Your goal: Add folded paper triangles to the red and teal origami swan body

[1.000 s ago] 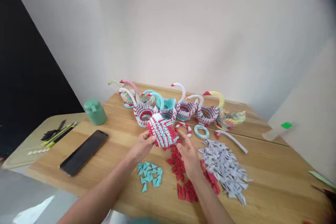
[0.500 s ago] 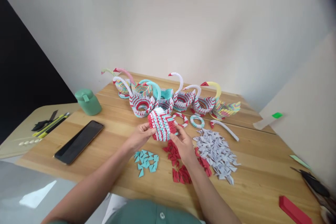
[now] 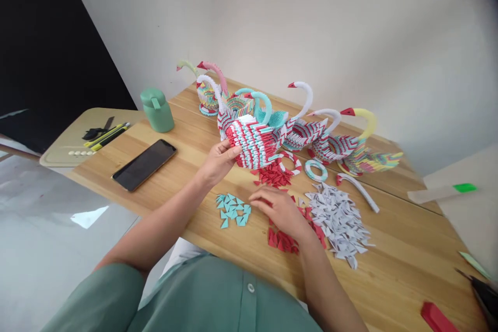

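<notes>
A folded-paper piece in red, white and light blue [image 3: 252,142] is held up above the table by my left hand [image 3: 221,162], thumb on its near side. My right hand [image 3: 278,208] is off the piece, over the table between the light blue paper triangles [image 3: 234,209] and the red triangles [image 3: 284,238]. Its fingers are bent and close together; whether anything small is between them is hidden. More red triangles [image 3: 274,175] lie below the held piece. A large heap of white triangles [image 3: 340,220] is right of my right hand.
Several paper swans [image 3: 338,148] stand along the back. Two paper rings [image 3: 316,170] and a white neck piece [image 3: 360,190] lie before them. A phone [image 3: 144,164] and green container [image 3: 157,110] are at left. A red object [image 3: 439,316] sits at the right front.
My right hand has let go of the paper piece and moved down toward the triangles. My left hand still holds the piece. The camera view has shifted, with the table scene turned.
</notes>
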Demonstrator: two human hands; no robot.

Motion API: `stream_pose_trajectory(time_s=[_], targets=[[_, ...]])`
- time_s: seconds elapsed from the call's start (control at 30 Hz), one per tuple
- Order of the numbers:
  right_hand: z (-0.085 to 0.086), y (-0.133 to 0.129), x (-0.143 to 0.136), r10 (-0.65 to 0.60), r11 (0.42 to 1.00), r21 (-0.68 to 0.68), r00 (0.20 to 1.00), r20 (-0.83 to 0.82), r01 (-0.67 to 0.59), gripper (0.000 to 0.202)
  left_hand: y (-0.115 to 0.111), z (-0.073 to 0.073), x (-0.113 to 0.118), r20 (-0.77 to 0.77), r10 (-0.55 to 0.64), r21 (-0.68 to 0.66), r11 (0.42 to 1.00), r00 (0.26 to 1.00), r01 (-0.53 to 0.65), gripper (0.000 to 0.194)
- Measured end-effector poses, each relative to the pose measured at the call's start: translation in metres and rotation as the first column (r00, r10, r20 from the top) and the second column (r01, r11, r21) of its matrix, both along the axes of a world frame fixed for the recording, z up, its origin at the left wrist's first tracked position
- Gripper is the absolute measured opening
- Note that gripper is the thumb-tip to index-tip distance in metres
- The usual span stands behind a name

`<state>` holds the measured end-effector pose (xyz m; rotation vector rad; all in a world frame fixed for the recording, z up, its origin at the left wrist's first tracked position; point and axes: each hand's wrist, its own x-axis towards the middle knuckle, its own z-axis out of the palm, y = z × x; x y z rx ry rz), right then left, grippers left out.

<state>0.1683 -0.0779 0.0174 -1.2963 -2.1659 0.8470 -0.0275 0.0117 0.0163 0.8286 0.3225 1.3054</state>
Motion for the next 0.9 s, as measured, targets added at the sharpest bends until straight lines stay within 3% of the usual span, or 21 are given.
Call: stream_pose_trajectory(time_s=[0.1,0.27,0.53,0.8,0.9], targets=[[-0.002,-0.002,-0.009,0.178,0.982,0.012,0.952,0.248,-0.187,0.015,-0.001,0.000,0.002,-0.009,-0.010,-0.032,0.999,1.000,0.009,0.031],[-0.010,-0.004,-0.019,0.138,0.987,0.017,0.886,0.442,-0.162,0.011,-0.002,0.001,0.004,0.002,-0.036,-0.038,0.999,0.999,0.036,0.030],[-0.009,-0.009,-0.018,0.113,0.993,-0.055,0.933,0.343,-0.100,0.012,-0.003,0.005,0.005,-0.020,-0.040,-0.108,0.993,0.999,0.038,0.033],[-0.010,-0.014,-0.010,0.171,0.985,-0.080,0.941,0.291,-0.155,0.026,-0.002,0.001,0.006,-0.030,-0.071,-0.096,0.993,0.997,0.068,0.031],[-0.011,-0.015,-0.009,0.174,0.985,-0.071,0.931,0.322,-0.160,0.022,-0.001,0.000,0.006,-0.026,-0.083,-0.096,0.992,0.996,0.080,0.029]])
